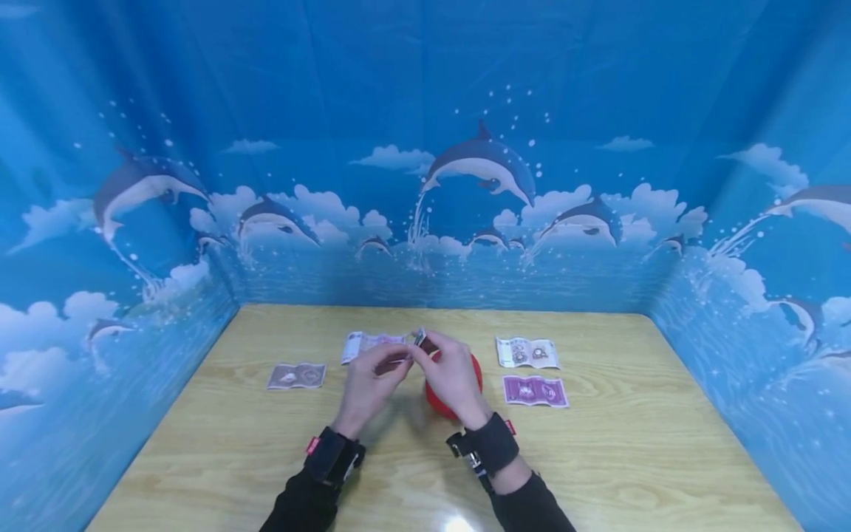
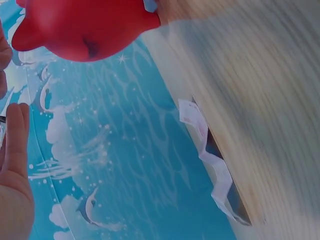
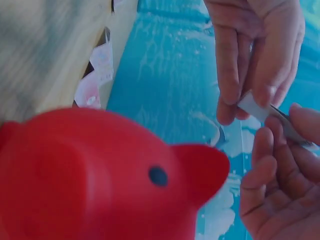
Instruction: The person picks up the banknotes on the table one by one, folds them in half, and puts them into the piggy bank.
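A small folded banknote [image 1: 419, 337] is pinched by both hands above the table. My left hand [image 1: 369, 380] grips one end between thumb and fingers, as the right wrist view shows, where the folded note [image 3: 256, 107] looks like a narrow pale strip. The other end sits between the thumb and fingers of my right hand [image 1: 455, 371]. Under the right hand stands a red pig-shaped piggy bank [image 1: 440, 402], partly covered by that hand in the head view. Its eye and ear show in the right wrist view.
Creased banknotes lie around: a grey-brown one [image 1: 296, 375] at left, a pinkish one [image 1: 364, 343] behind the left hand, a pale one [image 1: 528, 353] and a purple one [image 1: 535, 391] at right. A blue dolphin curtain [image 1: 332, 266] borders the wooden table [image 1: 631, 443].
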### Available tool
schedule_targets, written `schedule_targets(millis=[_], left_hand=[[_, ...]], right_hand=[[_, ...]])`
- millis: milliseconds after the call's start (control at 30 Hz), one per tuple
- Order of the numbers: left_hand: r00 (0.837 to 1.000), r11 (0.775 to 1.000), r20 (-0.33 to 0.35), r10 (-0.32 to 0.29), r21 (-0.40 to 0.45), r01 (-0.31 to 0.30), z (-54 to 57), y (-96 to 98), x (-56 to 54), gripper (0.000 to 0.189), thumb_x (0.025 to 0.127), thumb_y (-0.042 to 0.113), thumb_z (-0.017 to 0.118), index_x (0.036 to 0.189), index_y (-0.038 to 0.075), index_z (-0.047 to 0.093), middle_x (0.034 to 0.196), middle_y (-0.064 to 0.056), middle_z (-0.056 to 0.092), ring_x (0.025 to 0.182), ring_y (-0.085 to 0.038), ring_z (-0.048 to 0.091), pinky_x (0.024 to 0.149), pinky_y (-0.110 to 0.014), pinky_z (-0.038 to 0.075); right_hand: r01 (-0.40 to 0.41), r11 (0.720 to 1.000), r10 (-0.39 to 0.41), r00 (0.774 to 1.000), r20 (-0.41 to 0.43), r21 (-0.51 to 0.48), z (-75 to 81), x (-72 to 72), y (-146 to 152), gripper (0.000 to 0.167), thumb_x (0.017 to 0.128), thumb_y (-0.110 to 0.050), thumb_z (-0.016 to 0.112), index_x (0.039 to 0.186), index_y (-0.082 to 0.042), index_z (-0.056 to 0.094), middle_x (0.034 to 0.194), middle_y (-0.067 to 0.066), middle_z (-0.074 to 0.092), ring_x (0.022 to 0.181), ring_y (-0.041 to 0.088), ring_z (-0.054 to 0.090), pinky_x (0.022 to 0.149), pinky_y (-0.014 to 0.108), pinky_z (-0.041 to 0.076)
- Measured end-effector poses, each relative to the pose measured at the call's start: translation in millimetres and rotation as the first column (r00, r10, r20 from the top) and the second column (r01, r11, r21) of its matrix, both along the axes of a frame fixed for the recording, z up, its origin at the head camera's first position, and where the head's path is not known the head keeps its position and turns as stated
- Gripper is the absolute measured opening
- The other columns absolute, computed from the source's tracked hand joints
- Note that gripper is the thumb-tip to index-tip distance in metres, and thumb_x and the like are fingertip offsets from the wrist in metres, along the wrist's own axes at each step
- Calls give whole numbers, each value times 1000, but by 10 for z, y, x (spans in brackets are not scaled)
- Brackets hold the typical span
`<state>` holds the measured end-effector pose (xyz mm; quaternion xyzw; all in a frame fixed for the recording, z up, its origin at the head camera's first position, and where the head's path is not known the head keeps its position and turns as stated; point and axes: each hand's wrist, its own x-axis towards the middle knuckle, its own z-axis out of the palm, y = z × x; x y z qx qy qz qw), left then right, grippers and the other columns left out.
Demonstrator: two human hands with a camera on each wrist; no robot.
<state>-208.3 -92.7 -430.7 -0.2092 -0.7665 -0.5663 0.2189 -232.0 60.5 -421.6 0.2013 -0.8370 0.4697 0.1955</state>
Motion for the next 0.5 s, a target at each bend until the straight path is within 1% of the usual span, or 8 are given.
schedule_targets(millis=[100, 200, 367, 500], left_hand=[[1000, 1000, -16, -13, 14, 14, 4, 57, -16, 24, 85, -10, 68, 109, -6, 70, 104, -21, 71, 95, -32, 70, 81, -35, 59], [1000, 1000, -27, 3, 19, -2, 4, 118, -38, 24, 84, -11, 69, 107, -7, 70, 102, -22, 71, 93, -33, 70, 80, -36, 59], [995, 998, -77, 55, 18, -54, 18, 213, -77, 22, 80, -13, 71, 101, -10, 71, 98, -26, 72, 84, -36, 71, 73, -44, 59], [994, 997, -83, 70, 30, -68, 44, 268, -87, 20, 79, -15, 70, 99, -10, 72, 96, -26, 72, 82, -36, 71, 72, -45, 59]], right_hand=[[-13, 1000, 14, 999, 46, -27, 1, -22, 58, 22, 92, -18, 68, 112, -9, 72, 86, 2, 73, 78, 10, 66, 58, 20, 51], [-16, 999, 20, 996, 82, -51, -3, -47, 98, 24, 93, -15, 66, 115, -7, 71, 89, 5, 74, 79, 12, 66, 62, 21, 54], [3, 998, 3, 996, 86, -69, -8, -80, 142, 23, 94, -14, 66, 115, -6, 71, 92, 7, 74, 80, 14, 67, 66, 22, 55], [21, 998, -15, 995, 97, -61, -14, -94, 172, 24, 94, -15, 65, 116, -5, 71, 96, 8, 75, 82, 15, 68, 70, 24, 56]])
